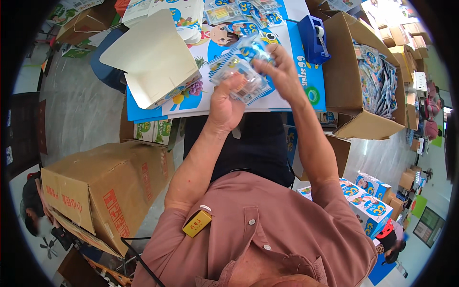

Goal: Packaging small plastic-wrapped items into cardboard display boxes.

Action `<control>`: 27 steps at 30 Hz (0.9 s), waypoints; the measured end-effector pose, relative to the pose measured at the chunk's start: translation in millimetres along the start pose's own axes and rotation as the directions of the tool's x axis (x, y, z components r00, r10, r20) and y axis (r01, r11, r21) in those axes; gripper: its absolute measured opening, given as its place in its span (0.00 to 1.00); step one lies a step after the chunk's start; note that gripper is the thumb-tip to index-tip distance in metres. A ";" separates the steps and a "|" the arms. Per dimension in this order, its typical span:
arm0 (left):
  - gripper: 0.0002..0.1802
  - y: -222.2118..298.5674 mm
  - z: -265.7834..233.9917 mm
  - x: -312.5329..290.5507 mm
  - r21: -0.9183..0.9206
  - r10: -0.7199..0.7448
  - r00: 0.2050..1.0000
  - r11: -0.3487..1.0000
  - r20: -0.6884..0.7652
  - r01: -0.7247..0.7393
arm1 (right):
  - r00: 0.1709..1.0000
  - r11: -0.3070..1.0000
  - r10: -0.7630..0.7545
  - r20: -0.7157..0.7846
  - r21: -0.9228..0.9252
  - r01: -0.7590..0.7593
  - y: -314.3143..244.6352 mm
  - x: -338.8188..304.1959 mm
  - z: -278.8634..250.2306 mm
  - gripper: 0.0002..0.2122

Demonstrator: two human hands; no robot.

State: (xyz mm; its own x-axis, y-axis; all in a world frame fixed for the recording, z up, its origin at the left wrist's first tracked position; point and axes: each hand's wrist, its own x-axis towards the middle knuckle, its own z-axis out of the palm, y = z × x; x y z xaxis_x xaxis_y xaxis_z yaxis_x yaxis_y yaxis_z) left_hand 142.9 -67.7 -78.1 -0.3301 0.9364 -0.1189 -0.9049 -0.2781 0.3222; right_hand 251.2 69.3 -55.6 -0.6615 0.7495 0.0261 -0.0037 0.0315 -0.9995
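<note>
My left hand (226,105) is closed on small clear plastic packets (248,86) with blue printed edges; something orange and brown shows inside them. At their upper right, my right hand (283,72) pinches another shiny blue-and-clear packet (253,48), overlapping the first ones. Both hands are above the front part of a table covered with a printed blue-and-white board (287,98). Left of my hands stands an open white carton box (153,62), its flap raised and fruit pictures on its side. More sealed packets (229,13) lie beyond my hands.
A blue tape dispenser (313,40) and a green tape roll (312,94) sit at the table's right. Beside it is a large cardboard box (342,67) full of packets. Flat printed cartons (189,21) are stacked at the back. A big closed cardboard box (114,184) stands lower left.
</note>
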 end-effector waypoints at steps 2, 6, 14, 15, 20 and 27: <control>0.17 -0.9 -1.5 1.7 0.078 0.064 0.998 0.995 -0.020 -0.063 | 0.993 0.980 -0.065 0.097 -0.181 0.082 4.8 -2.3 -2.4 0.13; 0.17 -4.2 -10.4 1.5 0.329 0.197 0.980 0.928 -0.035 -0.175 | 0.927 0.844 0.283 0.245 -0.523 -0.119 -17.8 14.1 -23.7 0.23; 0.21 -7.8 10.0 -5.7 0.446 0.204 0.975 0.884 -0.093 -0.142 | 0.625 -0.162 -0.495 0.604 -0.771 0.616 11.9 121.3 -27.6 0.20; 0.20 -2.3 6.1 -6.1 0.368 0.116 0.986 0.928 -0.116 -0.066 | 0.675 -0.159 -0.404 0.617 -0.774 0.613 13.3 125.4 -23.3 0.20; 0.19 6.3 -8.8 -6.1 0.062 -0.061 0.991 0.996 -0.120 0.069 | 0.836 0.098 -0.269 0.479 -0.850 0.518 16.2 131.4 -13.7 0.17; 0.20 3.7 -0.8 -8.1 0.058 -0.098 0.994 0.993 -0.056 0.101 | 0.856 0.349 -0.455 0.246 -0.835 0.426 -4.9 178.4 -14.4 0.18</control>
State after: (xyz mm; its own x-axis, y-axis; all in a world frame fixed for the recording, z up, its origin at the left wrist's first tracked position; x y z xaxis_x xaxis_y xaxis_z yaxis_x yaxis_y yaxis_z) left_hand 142.0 -76.5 -76.7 -0.2543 0.9457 -0.2022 -0.9166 -0.1691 0.3622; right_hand 144.0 212.4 -45.8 -0.7489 0.4643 0.4729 0.3435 0.8822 -0.3222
